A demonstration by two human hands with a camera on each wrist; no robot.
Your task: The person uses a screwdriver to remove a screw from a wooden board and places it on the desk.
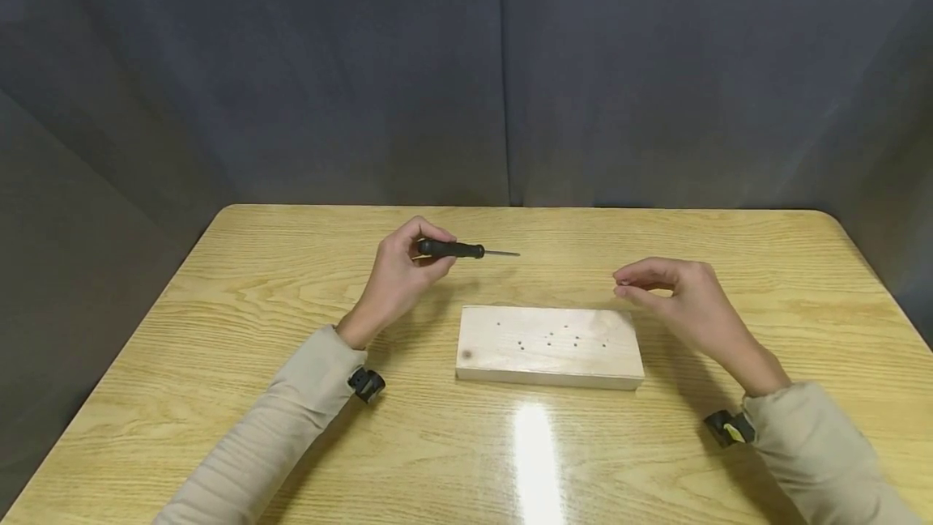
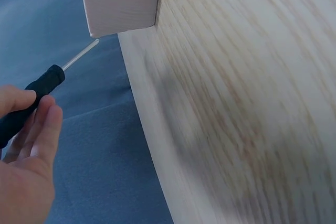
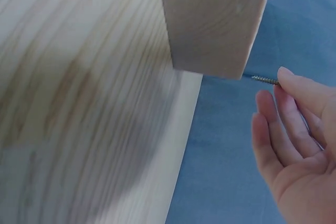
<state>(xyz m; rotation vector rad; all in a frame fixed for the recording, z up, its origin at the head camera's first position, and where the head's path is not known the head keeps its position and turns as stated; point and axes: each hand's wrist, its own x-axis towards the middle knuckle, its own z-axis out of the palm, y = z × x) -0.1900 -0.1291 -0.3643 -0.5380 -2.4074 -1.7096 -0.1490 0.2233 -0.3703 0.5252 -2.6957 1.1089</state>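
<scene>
My left hand [image 1: 399, 270] grips the black handle of a screwdriver [image 1: 452, 249], held above the table behind the left end of a wooden block. Its thin metal shaft points right, level in the head view. In the left wrist view the thumb and fingers pinch the screwdriver [image 2: 46, 81] by its handle. My right hand [image 1: 688, 298] is raised past the block's right end. Between its thumb and fingertip it pinches a threaded screw [image 3: 264, 80], plain in the right wrist view. The pale wooden block [image 1: 496, 355] lies flat, with several small dark holes in its top.
The block rests on a wood-grain table [image 1: 291, 290] with rounded far corners. Dark cloth curtains [image 1: 364, 87] stand behind the table and along its sides. A bright light reflection falls on the tabletop in front of the block.
</scene>
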